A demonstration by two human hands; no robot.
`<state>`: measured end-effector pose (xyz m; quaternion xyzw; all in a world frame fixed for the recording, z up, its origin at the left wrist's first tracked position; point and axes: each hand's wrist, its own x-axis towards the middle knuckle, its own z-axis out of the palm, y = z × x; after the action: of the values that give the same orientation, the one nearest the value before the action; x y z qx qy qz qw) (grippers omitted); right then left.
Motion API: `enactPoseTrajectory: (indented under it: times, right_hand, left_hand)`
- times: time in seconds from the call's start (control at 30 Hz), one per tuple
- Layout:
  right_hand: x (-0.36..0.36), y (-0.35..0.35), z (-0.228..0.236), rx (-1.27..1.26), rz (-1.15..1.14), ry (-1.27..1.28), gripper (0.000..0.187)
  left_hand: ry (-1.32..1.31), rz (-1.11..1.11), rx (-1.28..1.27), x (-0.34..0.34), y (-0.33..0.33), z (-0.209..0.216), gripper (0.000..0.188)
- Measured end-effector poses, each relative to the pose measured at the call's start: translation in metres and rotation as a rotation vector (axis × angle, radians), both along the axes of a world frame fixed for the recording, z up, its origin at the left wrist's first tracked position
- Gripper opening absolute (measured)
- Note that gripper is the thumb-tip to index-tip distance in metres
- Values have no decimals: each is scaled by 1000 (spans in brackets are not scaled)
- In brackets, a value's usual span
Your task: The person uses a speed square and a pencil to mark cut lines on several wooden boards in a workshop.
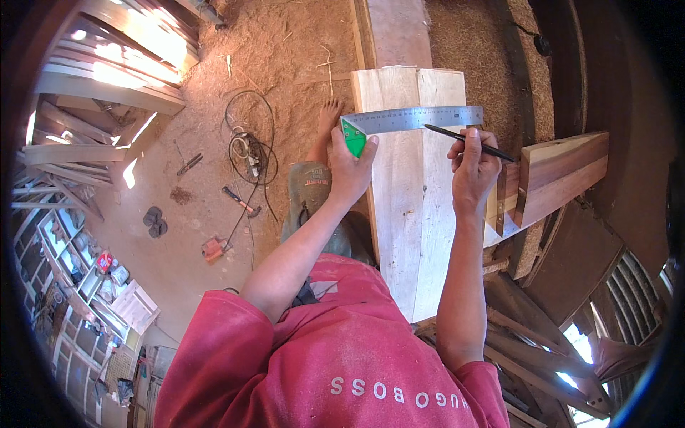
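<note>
A pale wooden board (399, 185) made of joined planks lies lengthwise in front of me. Across its far end rests the steel blade of a try square (417, 118), and its green stock sits against the board's left edge. My left hand (351, 165) is closed around that green stock. In my right hand (474, 167) a black pen (457, 134) is pinched, its tip just below the blade's lower edge, over the board. Whether the tip touches the wood I cannot tell.
To the right stands a brown wooden piece (564, 175). On the dusty floor at left lie a coiled cable (250, 153), a hammer (241, 202) and a pair of dark sandals (155, 222). Stacked timber (114, 85) fills the far left. A bare foot (330, 114) is beside the board.
</note>
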<state>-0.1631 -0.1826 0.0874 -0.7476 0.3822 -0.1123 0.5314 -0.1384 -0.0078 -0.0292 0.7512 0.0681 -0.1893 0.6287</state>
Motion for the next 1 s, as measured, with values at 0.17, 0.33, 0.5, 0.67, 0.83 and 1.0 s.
enactPoseTrajectory:
  times: [0.17, 0.33, 0.5, 0.67, 0.83, 1.0]
  right_hand:
    - [1, 2, -2, 9, 1, -5, 31]
    - [3, 2, -6, -16, 12, -20, 30]
    - [8, 5, -11, 11, 16, -22, 30]
    - [29, 7, -25, 6, 180, -14, 31]
    - [53, 16, -39, -13, 293, 3, 33]
    - [66, 28, -43, -16, 360, 58, 33]
  left_hand:
    - [-8, 5, -51, -1, 0, -3, 40]
    - [-21, -14, -22, 0, 1, -2, 38]
    - [15, -17, -38, 0, 2, 0, 37]
    - [-13, -12, -67, -2, 1, -9, 40]
    - [-39, -35, 1, -3, 2, -13, 41]
    - [-41, -34, -35, -3, 4, -9, 41]
